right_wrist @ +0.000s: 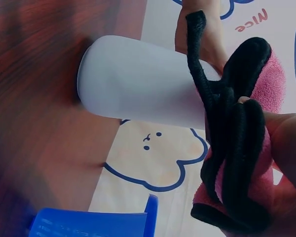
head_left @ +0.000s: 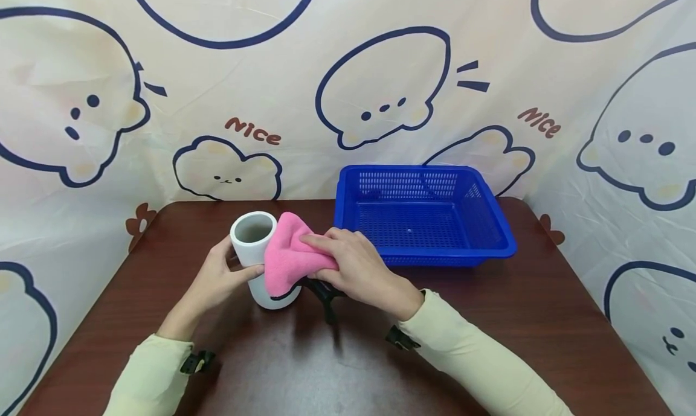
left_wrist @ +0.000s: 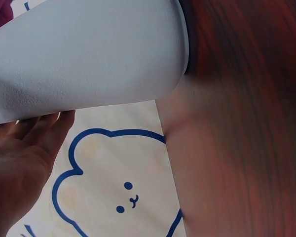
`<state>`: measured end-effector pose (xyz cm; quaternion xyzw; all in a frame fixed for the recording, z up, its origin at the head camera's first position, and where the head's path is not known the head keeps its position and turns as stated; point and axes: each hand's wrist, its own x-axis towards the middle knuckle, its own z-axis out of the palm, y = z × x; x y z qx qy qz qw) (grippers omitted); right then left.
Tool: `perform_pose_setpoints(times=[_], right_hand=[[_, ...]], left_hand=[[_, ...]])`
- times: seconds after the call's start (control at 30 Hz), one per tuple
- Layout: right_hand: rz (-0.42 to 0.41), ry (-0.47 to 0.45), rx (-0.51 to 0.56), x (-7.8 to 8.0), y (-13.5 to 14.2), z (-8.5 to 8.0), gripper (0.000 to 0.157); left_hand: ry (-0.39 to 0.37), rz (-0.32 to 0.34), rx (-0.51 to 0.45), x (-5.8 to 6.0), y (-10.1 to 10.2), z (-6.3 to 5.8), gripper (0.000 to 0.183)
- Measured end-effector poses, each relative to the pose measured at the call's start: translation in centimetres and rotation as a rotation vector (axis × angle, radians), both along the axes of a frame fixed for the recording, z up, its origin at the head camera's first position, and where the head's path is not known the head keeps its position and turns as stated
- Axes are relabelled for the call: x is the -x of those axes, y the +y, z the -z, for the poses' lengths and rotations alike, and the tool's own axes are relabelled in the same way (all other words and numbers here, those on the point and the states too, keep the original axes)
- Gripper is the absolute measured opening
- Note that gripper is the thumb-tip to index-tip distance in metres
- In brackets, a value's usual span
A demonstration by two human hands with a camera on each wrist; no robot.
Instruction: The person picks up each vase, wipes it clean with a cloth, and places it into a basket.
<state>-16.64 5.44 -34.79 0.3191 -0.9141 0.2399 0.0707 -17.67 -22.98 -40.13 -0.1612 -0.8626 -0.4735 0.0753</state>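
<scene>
A white cylindrical vase with an open top stands upright on the table, left of the middle. My left hand grips it from the left, thumb at the front and fingers round the back. A pink cloth with a black edge is bunched in my right hand, which pinches it against the vase's right side near the rim. In the right wrist view the black trim is folded under the fingers, and a black strip hangs loose. The left wrist view shows the vase's smooth lower side.
A blue plastic basket with perforated walls sits at the back right of the dark brown wooden table. A cream curtain with cartoon drawings hangs behind and along both sides.
</scene>
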Motion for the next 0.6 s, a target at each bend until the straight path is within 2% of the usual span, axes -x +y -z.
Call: perform_pose_setpoints(times=[0.6], right_hand=[[-0.015,0.034,-0.033,0.18,-0.36,0.99,0.055]], left_hand=[[0.017,-0.006,-0.007,-0.04,0.04,0.15,0.064]])
